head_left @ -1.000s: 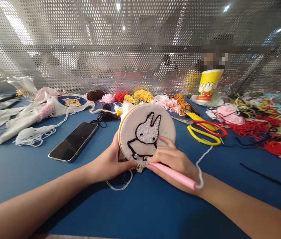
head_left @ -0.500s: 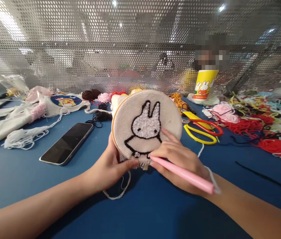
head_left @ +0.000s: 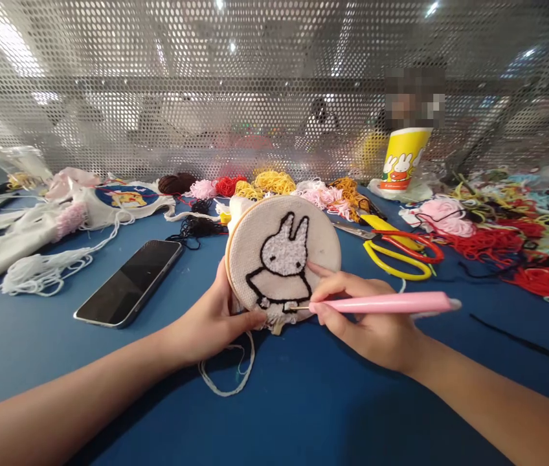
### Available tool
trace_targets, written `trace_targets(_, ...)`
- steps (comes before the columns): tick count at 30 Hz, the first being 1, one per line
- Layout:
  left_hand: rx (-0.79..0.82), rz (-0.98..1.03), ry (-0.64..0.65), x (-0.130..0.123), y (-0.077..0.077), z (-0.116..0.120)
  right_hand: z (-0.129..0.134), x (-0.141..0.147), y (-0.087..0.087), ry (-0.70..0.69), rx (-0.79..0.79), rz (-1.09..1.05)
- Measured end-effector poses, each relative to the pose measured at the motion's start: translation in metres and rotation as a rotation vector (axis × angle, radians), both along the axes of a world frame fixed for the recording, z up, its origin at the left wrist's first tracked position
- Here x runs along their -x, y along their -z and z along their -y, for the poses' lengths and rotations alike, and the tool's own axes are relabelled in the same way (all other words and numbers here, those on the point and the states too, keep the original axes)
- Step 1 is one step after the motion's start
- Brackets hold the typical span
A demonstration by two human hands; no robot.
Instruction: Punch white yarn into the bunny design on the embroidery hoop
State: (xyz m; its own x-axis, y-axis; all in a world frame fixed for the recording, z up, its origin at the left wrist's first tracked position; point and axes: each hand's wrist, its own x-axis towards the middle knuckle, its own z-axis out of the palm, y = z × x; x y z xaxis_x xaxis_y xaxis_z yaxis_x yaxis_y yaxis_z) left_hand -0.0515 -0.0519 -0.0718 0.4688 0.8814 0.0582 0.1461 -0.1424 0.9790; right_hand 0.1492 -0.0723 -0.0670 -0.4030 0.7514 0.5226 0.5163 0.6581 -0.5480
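Observation:
Tilted up in front of me is an embroidery hoop (head_left: 325,223) with off-white cloth stretched over it. The cloth bears a rabbit figure (head_left: 284,252) outlined in black yarn, its head filled with pale lilac-white loops. My left hand (head_left: 223,320) is closed on the hoop's lower left edge, the thumb in front and the other fingers hidden behind. My right hand (head_left: 366,323) is closed round a pink punch needle (head_left: 381,303). Its thin metal tip points left and meets the cloth near the rabbit's feet. A loop of white yarn (head_left: 228,391) hangs below the hoop.
Left of the hoop lies a phone (head_left: 129,283), with white yarn (head_left: 44,265) beyond it. Scissors with red and yellow handles (head_left: 401,259) lie to the right. Yarn heaps (head_left: 488,243) and a yellow paper cup (head_left: 404,158) stand farther back, before a perforated metal screen (head_left: 182,97).
The punch needle has swung from slanting down-right to nearly level, and its metal tip now shows. The hoop sits slightly lower and turned, showing more yarn behind it.

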Motion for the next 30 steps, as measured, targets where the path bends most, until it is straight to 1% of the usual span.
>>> trace_targets(5,-0.012,-0.007,0.002,0.001,0.0013,-0.0006,0.0009,-0.0007,0.0011,-0.032,0.033,-0.11)
trace_targets(9,-0.015,-0.003,-0.001,0.0008,0.0015,-0.0005,0.0003,-0.0011,0.0028,-0.036,0.042,-0.119)
trace_targets(13,0.01,0.031,0.018,0.0,0.0003,-0.0002,-0.002,-0.0006,0.003,-0.054,0.017,-0.122)
trace_targets(19,-0.014,0.004,-0.01,0.0002,0.0008,0.0013,-0.0012,0.0013,0.0001,-0.004,-0.066,-0.02)
trace_targets(23,-0.01,0.003,-0.006,0.0011,0.0004,0.0007,0.0007,0.0016,-0.0017,0.016,-0.044,0.043)
trace_targets(25,-0.012,0.01,0.002,0.0014,0.0003,0.0003,0.0015,0.0013,-0.001,0.013,-0.014,0.019)
trace_targets(30,-0.002,0.011,0.005,0.0018,0.0014,0.0003,0.0022,0.0001,0.0059,0.086,0.029,-0.087)
